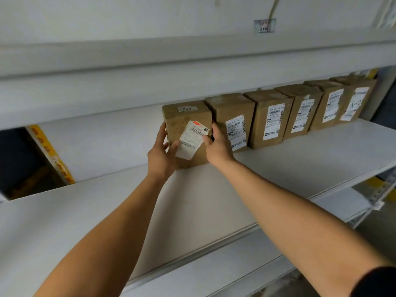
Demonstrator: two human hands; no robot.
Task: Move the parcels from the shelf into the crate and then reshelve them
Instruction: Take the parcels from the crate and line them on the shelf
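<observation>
**Both hands on leftmost parcel, white shelf**

Left hand [161,154] and right hand [217,146] clamp the leftmost cardboard parcel [188,116] by its sides, thumbs on the front by its barcode label [191,139]. It stands upright on the shelf [214,200], touching the next parcel [232,116] in a row of six.

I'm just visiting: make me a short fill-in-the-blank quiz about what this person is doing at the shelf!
1. Both hands hold the ____most parcel in the row.
2. The row on the white shelf counts ____ brown parcels.
3. The small sticker on the held parcel's top reads ____.
4. The left hand and the right hand grip ____ sides of it.

Missing words: left; six; 0227; opposite
</observation>
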